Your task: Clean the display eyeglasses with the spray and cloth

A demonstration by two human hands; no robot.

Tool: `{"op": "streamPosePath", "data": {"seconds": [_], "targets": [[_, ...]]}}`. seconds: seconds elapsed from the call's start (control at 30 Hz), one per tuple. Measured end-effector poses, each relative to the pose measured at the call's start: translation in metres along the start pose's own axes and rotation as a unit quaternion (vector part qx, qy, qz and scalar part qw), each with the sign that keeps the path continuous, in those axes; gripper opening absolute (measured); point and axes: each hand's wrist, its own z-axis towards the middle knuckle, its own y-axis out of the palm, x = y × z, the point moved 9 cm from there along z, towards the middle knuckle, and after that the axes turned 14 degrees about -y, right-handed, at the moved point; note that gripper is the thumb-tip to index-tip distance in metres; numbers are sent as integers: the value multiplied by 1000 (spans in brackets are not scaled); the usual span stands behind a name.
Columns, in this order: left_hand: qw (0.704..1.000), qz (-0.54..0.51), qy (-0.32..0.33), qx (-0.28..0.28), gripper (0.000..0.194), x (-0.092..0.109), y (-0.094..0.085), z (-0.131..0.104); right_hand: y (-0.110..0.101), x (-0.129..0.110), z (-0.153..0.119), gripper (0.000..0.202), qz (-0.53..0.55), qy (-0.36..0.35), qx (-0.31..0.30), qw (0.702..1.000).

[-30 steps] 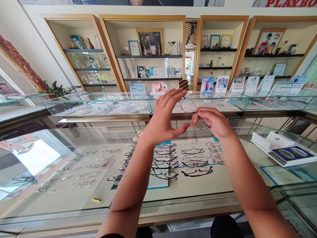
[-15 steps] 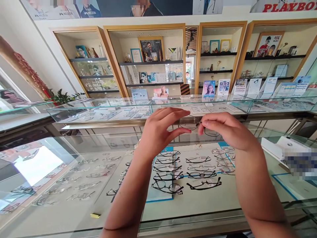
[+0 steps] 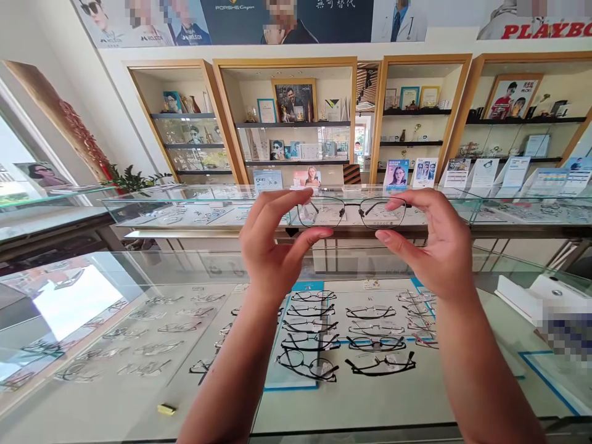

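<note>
A thin dark-framed pair of eyeglasses (image 3: 352,205) is held up level above the glass counter, its lenses facing me. My left hand (image 3: 282,237) holds the left rim, fingertips on top and thumb below. At the right rim, my right hand (image 3: 430,234) has its fingers at the top corner and its thumb by the lower edge. Rows of eyeglasses (image 3: 382,365) lie below, between my forearms, on a white and blue display sheet (image 3: 296,380).
Clear frames (image 3: 148,368) lie at the left, near a small yellow object (image 3: 166,409). A white case (image 3: 531,299) sits at the right. Beyond stand another glass showcase (image 3: 208,231), a row of leaflets (image 3: 515,172) and wooden shelves (image 3: 284,63).
The glasses have turned from a partly hidden, tilted pose to level and facing me. My left hand has moved left and my right hand has opened around the right rim.
</note>
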Motion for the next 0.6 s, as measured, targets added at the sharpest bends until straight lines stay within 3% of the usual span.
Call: {"op": "streamPosePath", "data": {"seconds": [0.33,0.6], "targets": [[999,11,-34,11,51,-10,3,1,5,1,-3,49,-36,-21,30,999],[996,11,-84,10,70,-18,7,-2,9,8,-8,51,-38,-16,30,999]]}}
